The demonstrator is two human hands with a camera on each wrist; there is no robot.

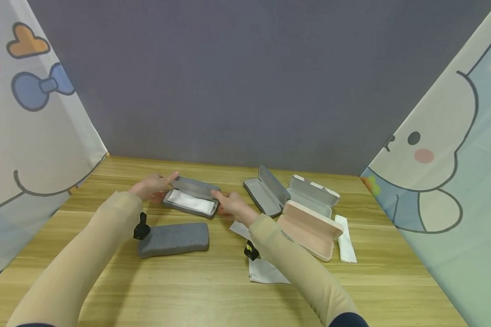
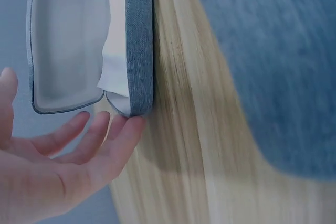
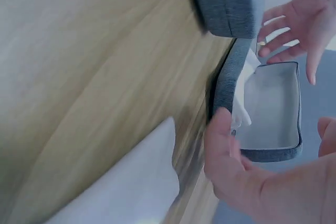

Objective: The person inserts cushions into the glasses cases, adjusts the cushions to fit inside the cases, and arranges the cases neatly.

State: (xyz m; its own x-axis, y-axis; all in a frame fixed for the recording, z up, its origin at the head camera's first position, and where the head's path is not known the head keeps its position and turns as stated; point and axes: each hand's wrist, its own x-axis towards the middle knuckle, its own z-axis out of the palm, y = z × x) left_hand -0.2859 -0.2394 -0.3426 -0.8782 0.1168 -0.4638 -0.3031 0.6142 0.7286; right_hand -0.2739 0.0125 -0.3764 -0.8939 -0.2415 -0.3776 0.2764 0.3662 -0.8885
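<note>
The fingers (image 2: 123, 135) of the left hand (image 1: 152, 185) are extended and spread, thumb well apart, their tips touching 1 short end of an open gray case (image 1: 198, 187). The right hand (image 1: 231, 203) rests its slightly bent fingers (image 3: 219, 132) against the opposite end, by the near corner of the base, its thumb standing off. Neither hand closes round anything.

The case thus lies between the 2 hands, its long axis running from left to right and angled a little toward the person at the right end. Each hand is about equally near, 1 per end; the lid stands raised along the far long side, tipped back.

Its cover looks like a denim-like weave with rounded corners, and the lining is smooth and pale gray. A folded white cloth (image 1: 191, 202), soft and flat, fills most of the base.

Nearer the person sits a closed gray case (image 1: 173, 238), a rounded oblong in similar fabric. Right of the hands stand 3 more open cases: a second gray one (image 1: 263, 195), a white one (image 1: 311, 196) and a smooth peach one (image 1: 308, 227). A narrow white strip of cloth (image 1: 346, 240) lies beyond them, and white fabric (image 1: 266, 271) lies partly hidden under the right forearm, all on the wood-grained bench (image 1: 188, 290).
</note>
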